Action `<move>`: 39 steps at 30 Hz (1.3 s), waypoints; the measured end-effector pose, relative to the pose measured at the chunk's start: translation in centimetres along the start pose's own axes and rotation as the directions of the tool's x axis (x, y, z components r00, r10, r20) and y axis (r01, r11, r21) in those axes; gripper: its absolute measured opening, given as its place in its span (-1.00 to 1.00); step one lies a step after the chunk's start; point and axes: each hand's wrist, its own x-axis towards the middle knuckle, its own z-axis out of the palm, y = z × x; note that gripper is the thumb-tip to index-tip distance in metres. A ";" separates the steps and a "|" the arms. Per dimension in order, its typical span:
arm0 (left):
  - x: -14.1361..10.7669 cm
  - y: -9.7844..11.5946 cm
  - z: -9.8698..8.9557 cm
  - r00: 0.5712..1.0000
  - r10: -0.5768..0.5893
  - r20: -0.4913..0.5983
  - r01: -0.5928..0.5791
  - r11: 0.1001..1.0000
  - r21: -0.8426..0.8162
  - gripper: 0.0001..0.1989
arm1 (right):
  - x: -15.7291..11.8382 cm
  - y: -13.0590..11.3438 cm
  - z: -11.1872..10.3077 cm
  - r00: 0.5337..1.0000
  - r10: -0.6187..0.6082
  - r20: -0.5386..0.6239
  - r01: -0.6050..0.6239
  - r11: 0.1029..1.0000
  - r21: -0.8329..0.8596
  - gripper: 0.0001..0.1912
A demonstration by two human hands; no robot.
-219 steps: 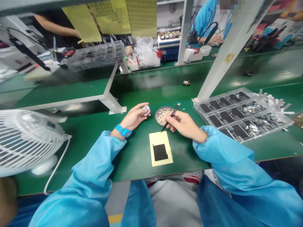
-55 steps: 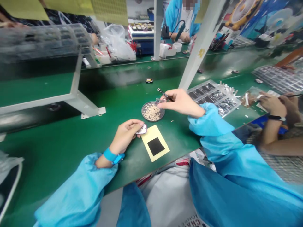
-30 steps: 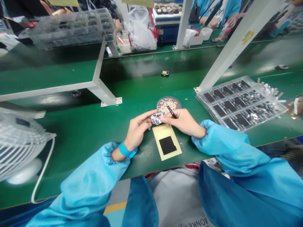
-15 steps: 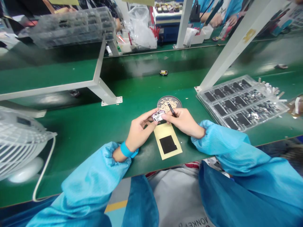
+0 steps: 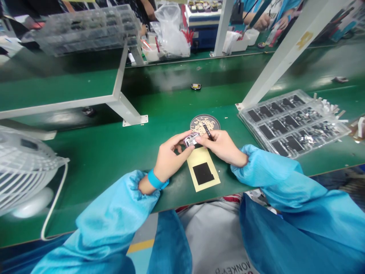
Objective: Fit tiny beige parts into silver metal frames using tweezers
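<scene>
While held between the closed fingers (image 5: 180,137) of left hand (image 5: 171,156) and right hand (image 5: 222,148), small metal-framed part (image 5: 191,139) positioned just above the yellow card (image 5: 196,160), black tweezers (image 5: 208,131) clasped in right hand, round dish (image 5: 214,121) just beyond.

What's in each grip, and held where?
The left hand pinches a small metal component at its edges, between thumb and fingers. The right hand grips black tweezers along the shaft; their tips are hidden.
</scene>
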 end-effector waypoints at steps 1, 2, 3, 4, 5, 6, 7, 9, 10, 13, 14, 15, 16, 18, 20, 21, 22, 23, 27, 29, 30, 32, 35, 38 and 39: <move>0.0 -0.1 0.0 1.000 0.018 -0.004 -0.018 1.000 0.023 -0.54 | 0.0 0.0 0.1 1.000 0.011 0.003 -0.011 1.000 0.005 -0.52; 0.0 -0.1 0.0 0.999 0.035 -0.006 -0.035 0.998 0.047 -0.54 | -0.1 0.0 0.1 1.000 0.020 0.005 -0.020 1.000 0.011 -0.51; -0.1 -0.1 0.0 0.999 0.052 -0.007 -0.052 0.996 0.069 -0.55 | -0.1 0.0 0.2 1.000 0.029 0.007 -0.030 0.999 0.019 -0.50; -0.1 -0.1 0.0 0.998 0.069 -0.008 -0.068 0.994 0.089 -0.56 | -0.2 -0.1 0.3 0.999 0.035 0.007 -0.035 0.999 0.027 -0.49; -0.1 0.0 0.0 0.996 0.085 -0.010 -0.083 0.991 0.108 -0.57 | -0.2 -0.1 0.3 0.999 0.036 0.004 -0.036 0.999 0.031 -0.48; -0.1 0.1 -0.1 0.995 0.102 -0.013 -0.099 0.987 0.126 -0.58 | -0.2 -0.1 0.3 0.999 0.033 0.000 -0.033 0.999 0.030 -0.48; -0.2 0.2 -0.1 0.993 0.120 -0.016 -0.117 0.983 0.144 -0.59 | -0.3 -0.1 0.3 1.000 0.027 -0.004 -0.026 0.999 0.025 -0.49; -0.2 0.5 -0.1 0.988 0.155 -0.023 -0.148 0.972 0.182 -0.61 | -0.3 -0.1 0.3 1.000 0.011 -0.003 -0.011 1.000 0.013 -0.50; -0.2 0.6 -0.1 0.986 0.162 -0.029 -0.153 0.969 0.194 -0.62 | -0.3 -0.1 0.4 1.000 0.000 -0.001 0.000 1.000 0.008 -0.50; -0.3 0.5 -0.1 0.996 0.079 -0.048 -0.073 0.989 0.128 -0.60 | -0.2 0.0 0.5 0.996 -0.084 -0.042 0.085 0.996 0.023 -0.52; -0.3 0.5 0.0 0.999 0.019 -0.043 -0.016 0.998 0.058 -0.58 | -0.2 0.0 0.6 0.991 -0.120 -0.061 0.123 0.991 0.046 -0.52; -0.3 0.4 0.0 0.999 -0.045 -0.025 0.045 0.999 -0.028 -0.55 | -0.1 0.1 0.7 0.987 -0.148 -0.069 0.153 0.986 0.074 -0.51; -0.2 0.4 0.0 0.995 -0.101 0.002 0.101 0.988 -0.118 -0.53 | -0.1 0.2 0.7 0.984 -0.165 -0.065 0.171 0.980 0.101 -0.48; -0.2 0.6 0.1 0.984 -0.168 0.061 0.178 0.948 -0.265 -0.51 | -0.1 0.5 0.8 0.984 -0.174 -0.026 0.176 0.975 0.135 -0.47; -0.1 0.8 0.1 0.977 -0.192 0.089 0.211 0.917 -0.338 -0.54 | -0.1 0.9 0.9 0.984 -0.180 0.001 0.178 0.975 0.136 -0.51; -0.1 0.9 0.2 0.976 -0.197 0.092 0.217 0.910 -0.354 -0.56 | -0.1 1.1 0.9 0.983 -0.185 -0.001 0.184 0.973 0.138 -0.52; -0.1 1.0 0.2 0.976 -0.200 0.090 0.219 0.906 -0.363 -0.58 | -0.1 1.3 0.9 0.982 -0.189 -0.001 0.187 0.972 0.143 -0.53; -0.1 1.0 0.3 0.976 -0.201 0.088 0.219 0.905 -0.365 -0.60 | -0.1 1.4 1.0 0.982 -0.189 0.003 0.187 0.971 0.150 -0.53; -0.4 0.9 0.8 0.992 -0.125 0.027 0.127 0.948 -0.293 -0.68 | -0.2 1.1 1.1 0.984 -0.176 0.039 0.171 0.981 0.094 -0.55; -0.6 0.7 1.0 0.996 -0.085 0.000 0.083 0.972 -0.218 -0.70 | -0.3 0.8 1.1 0.985 -0.170 0.043 0.169 0.985 0.023 -0.57; -0.7 0.6 1.0 0.997 -0.073 0.004 0.073 0.983 -0.170 -0.69 | -0.2 0.7 1.1 0.985 -0.169 0.034 0.170 0.985 -0.009 -0.56; -0.8 0.5 1.1 0.997 -0.062 0.038 0.064 0.996 -0.064 -0.68 | -0.2 0.4 1.2 0.987 -0.161 0.001 0.161 0.986 -0.049 -0.53; -0.9 0.5 1.2 0.997 -0.047 0.058 0.045 0.999 0.027 -0.71 | -0.1 0.0 1.5 0.991 -0.127 -0.033 0.125 0.991 -0.037 -0.48; -1.0 0.8 1.3 0.998 -0.059 0.017 0.059 0.998 -0.002 -0.72 | -0.1 -0.2 1.7 0.994 -0.108 -0.020 0.109 0.994 0.011 -0.45; -1.0 0.9 1.4 0.998 -0.065 0.005 0.065 0.998 -0.009 -0.72 | -0.2 -0.3 1.8 0.994 -0.108 -0.019 0.108 0.994 0.019 -0.45</move>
